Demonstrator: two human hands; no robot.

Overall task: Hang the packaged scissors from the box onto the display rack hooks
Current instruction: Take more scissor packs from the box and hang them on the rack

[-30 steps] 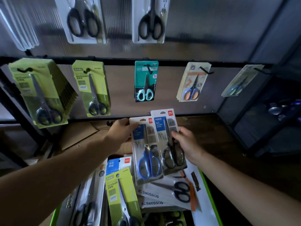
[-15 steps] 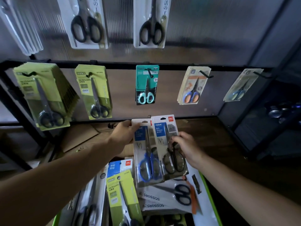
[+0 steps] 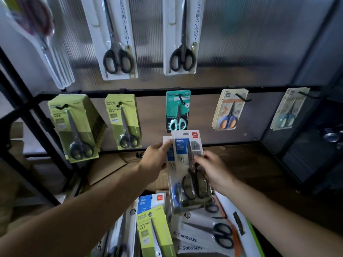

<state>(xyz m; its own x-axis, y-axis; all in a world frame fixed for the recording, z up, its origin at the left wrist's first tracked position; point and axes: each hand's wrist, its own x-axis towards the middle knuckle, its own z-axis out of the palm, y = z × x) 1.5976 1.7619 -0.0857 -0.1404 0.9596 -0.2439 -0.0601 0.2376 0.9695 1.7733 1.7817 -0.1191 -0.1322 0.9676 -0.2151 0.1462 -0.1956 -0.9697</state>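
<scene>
Your left hand (image 3: 156, 158) pinches the upper left edge of the blue-handled pack (image 3: 171, 166), fingers clamped on the card. Your right hand (image 3: 213, 169) grips the black-handled pack (image 3: 191, 175) at its right edge, fingertips (image 3: 199, 158) curled onto its front over the blades. This pack overlaps the blue one (only a blue loop shows at lower left). Both stand upright between your fingers, above the box (image 3: 257, 240) and just below the teal pack (image 3: 178, 110) on its hook (image 3: 181, 100).
</scene>
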